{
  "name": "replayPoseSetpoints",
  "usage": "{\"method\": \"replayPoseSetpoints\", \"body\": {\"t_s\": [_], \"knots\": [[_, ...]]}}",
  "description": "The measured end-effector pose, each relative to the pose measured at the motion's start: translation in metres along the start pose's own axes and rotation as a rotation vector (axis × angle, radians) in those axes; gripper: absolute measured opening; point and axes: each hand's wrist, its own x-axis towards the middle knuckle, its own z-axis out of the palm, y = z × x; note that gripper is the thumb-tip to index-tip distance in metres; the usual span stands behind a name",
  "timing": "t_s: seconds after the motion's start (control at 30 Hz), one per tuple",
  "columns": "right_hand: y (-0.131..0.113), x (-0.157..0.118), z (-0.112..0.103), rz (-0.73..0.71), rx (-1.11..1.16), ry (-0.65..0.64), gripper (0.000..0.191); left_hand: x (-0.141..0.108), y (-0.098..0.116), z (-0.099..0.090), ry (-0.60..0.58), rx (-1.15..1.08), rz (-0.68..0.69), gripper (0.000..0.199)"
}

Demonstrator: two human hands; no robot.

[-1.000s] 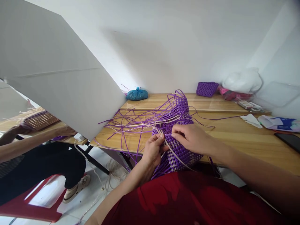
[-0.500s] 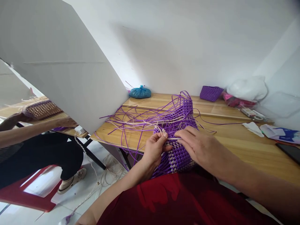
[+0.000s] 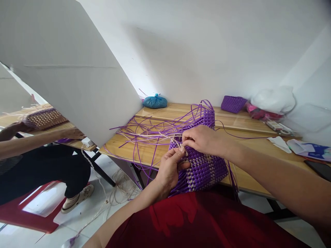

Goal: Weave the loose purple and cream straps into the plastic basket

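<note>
A purple and beige woven piece [image 3: 199,172] rests at the near edge of the wooden table, with long loose purple and beige strands [image 3: 144,132] spread out to the left. My left hand [image 3: 169,163] pinches a beige strand at the piece's left upper part. Close beside it, my right hand [image 3: 198,139] is closed over the weave, thumb and forefinger together near the same beige strand. The right fingertips partly hide what they hold.
A blue bag [image 3: 155,102], a purple woven pouch [image 3: 233,104] and a white bag [image 3: 272,100] lie along the back. A grey panel [image 3: 77,69] stands left; beyond it a person's hands touch a brown woven basket [image 3: 46,119]. A dark phone [image 3: 319,168] lies right.
My right hand has moved left and up, from the strand's right side to close above my left hand. More of the weave's right side shows. My left hand has hardly moved.
</note>
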Motion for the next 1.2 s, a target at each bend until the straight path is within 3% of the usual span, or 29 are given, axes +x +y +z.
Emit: {"method": "replayPoseSetpoints", "body": {"t_s": [0.1,0.27,0.3,0.43,0.57,0.63,0.8,1.03,1.2], "knots": [[0.003,0.002,-0.011,-0.028,-0.064,-0.025,0.016,0.001,0.001,0.002,0.024,0.01,-0.024,0.031],[0.003,-0.008,-0.031,-0.043,-0.359,0.376,0.027,0.004,0.002,0.003,0.055,-0.004,-0.05,0.031],[0.002,-0.014,-0.029,-0.065,-0.328,0.359,0.027,0.004,0.002,0.003,0.052,-0.003,-0.05,0.031],[0.002,-0.038,-0.014,-0.052,-0.136,0.081,0.018,0.005,0.002,0.003,0.042,-0.002,-0.038,0.03],[0.002,-0.056,-0.02,0.118,0.066,0.019,0.015,0.005,0.002,0.003,0.041,0.008,-0.032,0.029],[-0.005,-0.06,-0.03,0.134,0.203,0.012,0.017,0.005,0.003,0.003,0.032,0.018,-0.023,0.028],[-0.02,-0.048,-0.031,-0.037,0.539,-0.035,0.014,0.004,0.003,0.005,-0.042,0.04,0.011,0.025],[-0.007,-0.021,-0.006,0.203,0.711,-0.048,0.015,0.002,0.005,0.006,-0.024,0.039,0.045,0.028],[-0.01,-0.015,-0.008,0.244,0.568,-0.064,0.029,0.001,0.005,0.005,-0.034,0.026,0.068,0.028]]}}
